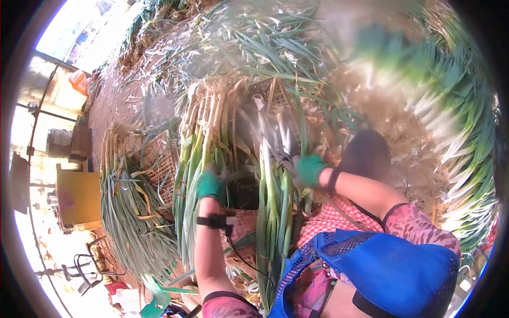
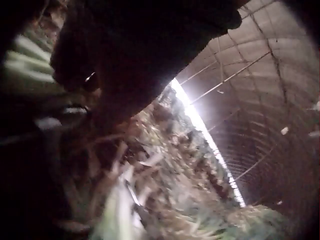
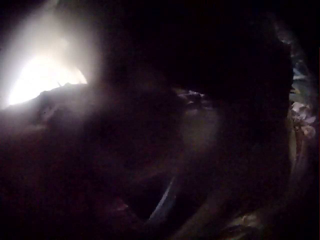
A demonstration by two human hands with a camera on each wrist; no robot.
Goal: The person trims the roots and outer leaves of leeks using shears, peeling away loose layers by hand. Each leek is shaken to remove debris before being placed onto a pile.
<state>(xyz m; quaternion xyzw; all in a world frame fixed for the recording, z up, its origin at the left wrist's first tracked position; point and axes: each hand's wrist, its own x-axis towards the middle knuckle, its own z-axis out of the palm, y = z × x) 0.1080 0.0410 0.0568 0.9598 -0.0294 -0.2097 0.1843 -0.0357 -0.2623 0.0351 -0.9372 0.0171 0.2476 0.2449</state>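
Note:
Long leeks with white stems and green leaves lie across the person's lap in the head view. The right hand, in a green glove with greyish fingers, grips a leek stalk at the right side of this bunch. In the right wrist view almost everything is dark, apart from a pale leaf strip. The green-gloved left hand is blurred beside a standing bundle of leeks, its fingers toward the dark gap between the bunches. Whether it holds anything I cannot tell. Its dark outline fills the top of the left wrist view.
Another leek bundle leans at the left beside a woven basket. Loose leaves cover the ground ahead. A long row of leeks curves along the right. A yellow board stands at the far left.

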